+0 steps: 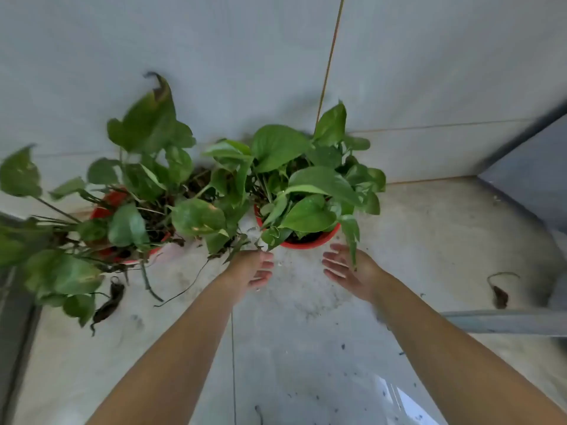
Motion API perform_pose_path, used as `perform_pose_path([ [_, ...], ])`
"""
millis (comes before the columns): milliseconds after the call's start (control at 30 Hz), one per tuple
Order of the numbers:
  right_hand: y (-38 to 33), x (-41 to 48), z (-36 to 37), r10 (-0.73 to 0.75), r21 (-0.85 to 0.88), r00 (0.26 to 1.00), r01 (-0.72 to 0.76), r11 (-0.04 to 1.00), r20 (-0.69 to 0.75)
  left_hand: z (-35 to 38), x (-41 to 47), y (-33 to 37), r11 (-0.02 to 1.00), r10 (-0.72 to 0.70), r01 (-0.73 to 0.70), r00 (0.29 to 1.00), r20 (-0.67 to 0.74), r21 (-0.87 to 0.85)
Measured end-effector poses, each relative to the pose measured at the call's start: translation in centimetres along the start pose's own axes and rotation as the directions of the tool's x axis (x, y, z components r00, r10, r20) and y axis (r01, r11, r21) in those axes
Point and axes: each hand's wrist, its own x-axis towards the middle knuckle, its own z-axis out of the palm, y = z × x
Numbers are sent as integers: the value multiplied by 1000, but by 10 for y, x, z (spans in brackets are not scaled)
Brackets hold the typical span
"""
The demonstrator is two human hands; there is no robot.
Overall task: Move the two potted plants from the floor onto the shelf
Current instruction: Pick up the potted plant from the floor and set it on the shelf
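- We see two leafy green potted plants standing on the pale, soil-speckled tiled floor, against the grey tiled wall.
- The right-hand green plant in its round red plastic pot stands at about twelve o'clock from our hands.
- The left-hand, sprawling green plant in a red plastic pot stands at about ten o'clock, its leaves touching the other plant's.
- Our left hand hovers just below the right-hand pot's rim at seven o'clock of it, fingers loosely curled and slightly apart, holding nothing; leaf tips brush its knuckles.
- Our right hand hovers at five o'clock of that pot, palm inward, fingers extended and slightly spread, empty; one hanging leaf crosses it.
- A dry brown fallen leaf lies at eight o'clock, another at three o'clock.
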Motion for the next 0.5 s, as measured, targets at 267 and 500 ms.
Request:
perform_pose_path([
  [267, 1, 56, 4, -151, 146, 972, 125, 981, 179, 9, 70, -6, 892, 153, -92, 983, 103, -443],
  [500, -8, 57, 15, -135, 103, 972, 117, 988, 193, 12, 77, 3, 846, 213, -74, 955, 208, -528],
])
